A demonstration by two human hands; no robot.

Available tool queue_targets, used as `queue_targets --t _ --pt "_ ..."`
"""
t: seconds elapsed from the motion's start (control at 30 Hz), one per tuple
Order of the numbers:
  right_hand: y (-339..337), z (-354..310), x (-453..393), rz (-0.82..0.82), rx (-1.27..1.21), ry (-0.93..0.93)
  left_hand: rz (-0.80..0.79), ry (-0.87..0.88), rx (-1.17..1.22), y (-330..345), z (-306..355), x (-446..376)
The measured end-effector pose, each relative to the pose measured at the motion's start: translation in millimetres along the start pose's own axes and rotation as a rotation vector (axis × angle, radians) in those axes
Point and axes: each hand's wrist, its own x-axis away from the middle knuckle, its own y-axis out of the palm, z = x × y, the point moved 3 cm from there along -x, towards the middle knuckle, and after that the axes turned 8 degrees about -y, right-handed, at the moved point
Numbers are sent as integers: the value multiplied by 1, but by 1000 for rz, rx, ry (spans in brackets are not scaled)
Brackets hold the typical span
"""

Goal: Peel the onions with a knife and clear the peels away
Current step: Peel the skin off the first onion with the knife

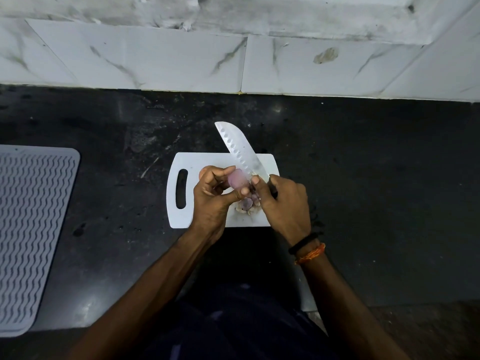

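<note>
I see my left hand (215,196) curled around a small pinkish onion (237,179), with the thumb under it and the fingers over its top, so the onion sits at the fingertips, held above the board. My right hand (283,203) grips the dark handle of the knife (240,149), and its thumb reaches forward and touches the onion from the right side. The wide blade, with a row of oval dimples, points away from me and to the left, and its base lies against the onion just beside the right thumb. Under the two hands, between them, some onion pieces and peels (246,205) lie on the white cutting board (202,162); I cannot tell how many pieces there are. The board has a handle slot on its left side and lies flat on the dark worktop (363,165). On the right wrist there are a black band and an orange thread (310,252). Well apart, at the left edge, a grey ribbed mat (33,229) lies on the worktop. Behind the worktop stands a white marbled tile wall (155,55).
</note>
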Motion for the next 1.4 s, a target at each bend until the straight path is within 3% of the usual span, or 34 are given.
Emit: queue_targets --t 0.2,0.43,0.67,0.97,1.2,1.4 --pt "9 1 5 -60 69 -63 -12 -11 -18 -3 -2 1" --pt "-2 -1 -1 23 14 -45 14 -27 -35 -6 -11 -5" --pt "10 7 5 2 168 -105 24 -48 -13 -7 -11 -2" --pt "-2 -1 4 117 48 -69 24 -21 -40 -7 -11 -6" --pt "12 4 9 43 134 -86 44 -48 5 -6 -7 -3" --pt "1 0 6 83 40 -67 25 -42 10 -4 -5 -4"
